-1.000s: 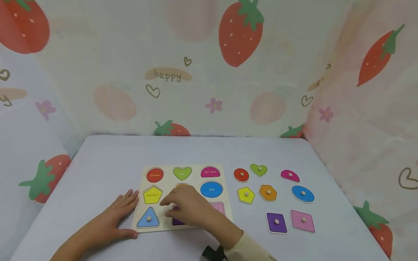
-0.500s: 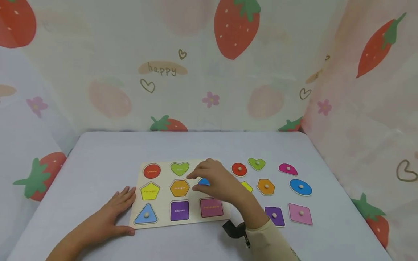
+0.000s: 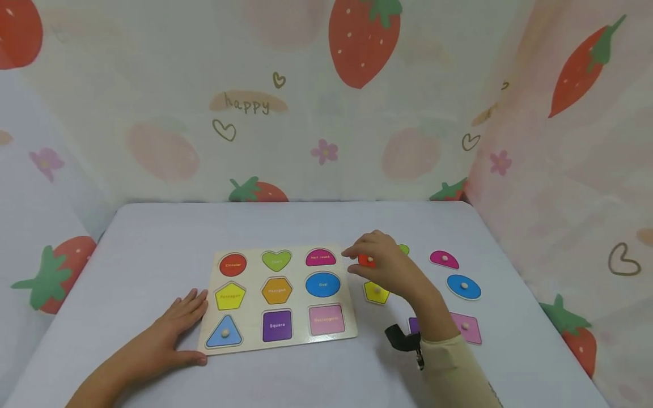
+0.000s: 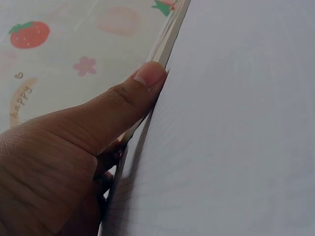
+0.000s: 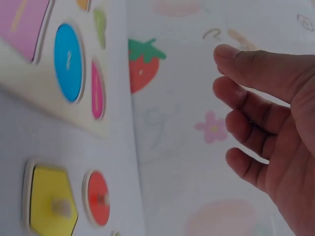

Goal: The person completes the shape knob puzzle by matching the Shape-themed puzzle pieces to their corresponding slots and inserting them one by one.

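Note:
A cream shape-puzzle board (image 3: pixel 253 277) lies on the white table; only its lower-left recess holds a piece, a blue triangle (image 3: pixel 216 339) with a knob. My left hand (image 3: pixel 170 328) rests at the board's left edge, fingers straight, and its thumb (image 4: pixel 123 101) touches that edge. Above the loose pieces right of the board is my right hand (image 3: pixel 390 266), fingers loosely bent and holding nothing. It partly covers the red circle piece (image 3: pixel 365 260) and green heart piece (image 3: pixel 405 249). Below it lies the yellow pentagon piece (image 3: pixel 372 293). The orange hexagon piece is hidden.
Farther right lie the magenta half-round piece (image 3: pixel 439 258), blue oval piece (image 3: pixel 459 290) and pink rectangle piece (image 3: pixel 471 331). My right forearm mostly hides the purple square piece (image 3: pixel 413 326). A strawberry-print curtain (image 3: pixel 326 102) stands behind the table.
My right hand has moved right, from over the middle of the board to above the loose pieces, uncovering the board's shapes. My left hand stays at the board's edge. The head view has shifted slightly.

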A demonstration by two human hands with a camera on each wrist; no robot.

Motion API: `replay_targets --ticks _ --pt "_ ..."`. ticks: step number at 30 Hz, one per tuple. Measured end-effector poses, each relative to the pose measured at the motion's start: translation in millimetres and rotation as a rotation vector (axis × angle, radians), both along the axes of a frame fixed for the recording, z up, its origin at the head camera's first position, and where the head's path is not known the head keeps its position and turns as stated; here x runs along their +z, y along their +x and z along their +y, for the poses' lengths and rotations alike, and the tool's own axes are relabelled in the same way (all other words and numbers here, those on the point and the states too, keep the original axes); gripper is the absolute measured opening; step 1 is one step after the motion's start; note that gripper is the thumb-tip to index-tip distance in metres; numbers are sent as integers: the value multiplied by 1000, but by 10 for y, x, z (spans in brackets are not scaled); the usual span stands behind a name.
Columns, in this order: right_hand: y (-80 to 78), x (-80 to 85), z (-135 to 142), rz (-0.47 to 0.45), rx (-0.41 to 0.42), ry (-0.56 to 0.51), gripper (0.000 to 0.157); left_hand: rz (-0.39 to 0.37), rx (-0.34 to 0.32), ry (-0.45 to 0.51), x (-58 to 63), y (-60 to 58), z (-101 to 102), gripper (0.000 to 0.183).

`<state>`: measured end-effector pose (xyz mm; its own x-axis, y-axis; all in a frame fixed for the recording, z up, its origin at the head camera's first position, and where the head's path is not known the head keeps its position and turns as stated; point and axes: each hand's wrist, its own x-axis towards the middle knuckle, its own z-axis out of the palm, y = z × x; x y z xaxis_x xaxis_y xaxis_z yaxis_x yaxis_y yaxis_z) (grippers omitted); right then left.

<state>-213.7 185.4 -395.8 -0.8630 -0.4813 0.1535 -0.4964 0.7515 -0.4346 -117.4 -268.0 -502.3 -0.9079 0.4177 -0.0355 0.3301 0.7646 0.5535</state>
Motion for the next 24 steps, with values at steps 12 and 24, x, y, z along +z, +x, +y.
replay_targets --ticks 12,24 --pt "-201 -215 490 -95 -4 -57 28 -19 12 -7 14 -16 -12 118" --pt "-301 -451 614 -390 -64 -16 25 -12 5 -2 0 -23 -15 118"
